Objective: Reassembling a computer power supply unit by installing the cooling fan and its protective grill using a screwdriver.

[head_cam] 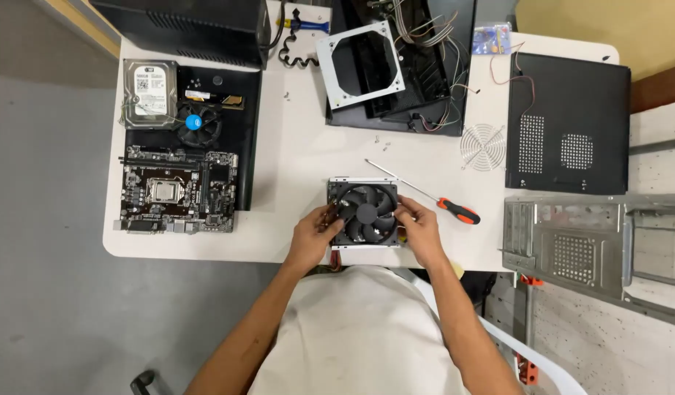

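A black square fan [367, 213] lies in a grey metal housing near the front edge of the white table [293, 161]. My left hand [313, 234] grips the fan's left side, fingers curled over its rim. My right hand [419, 228] holds the right side the same way. A screwdriver [425, 192] with an orange and black handle rests on the table just right of the fan, its shaft pointing up and left.
At left lie a motherboard [178, 200], a round cooler fan [198, 124] and a hard drive [150, 92]. Behind the fan sit an open black case [418, 73] with loose wires and a grey metal cover plate [359, 64]. A wire grille [482, 147], black side panel [568, 124] and bare metal chassis [593, 249] are at right.
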